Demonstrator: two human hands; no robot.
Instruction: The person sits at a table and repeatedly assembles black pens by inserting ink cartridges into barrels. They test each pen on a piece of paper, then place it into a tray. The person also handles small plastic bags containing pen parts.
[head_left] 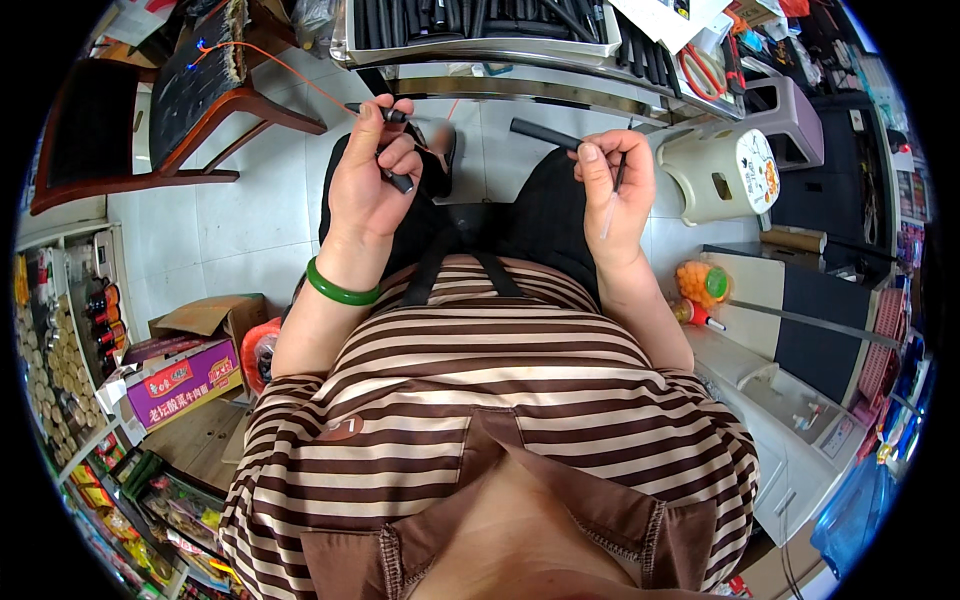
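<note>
My left hand [365, 185] is raised, its thumb and fingers closed around small black pen parts. One pointed black piece [392, 115] shows at the fingertips, and a short black piece [398, 182] sticks out below the curled fingers. Opposite it, my right hand [620, 190] pinches a black pen barrel [545, 133] that points left. A thin pen refill [621, 172], dark above with a clear lower end, crosses the same fingers. The two hands are apart, above my lap. A tray of black pens [480, 30] lies on the table beyond them.
Red-handled scissors [702, 75] lie at the table's right end. A white stool [705, 175] stands to the right, a wooden chair [185, 100] to the left. An orange wire [290, 68] runs from the chair toward my left hand. A purple carton [185, 385] sits at lower left.
</note>
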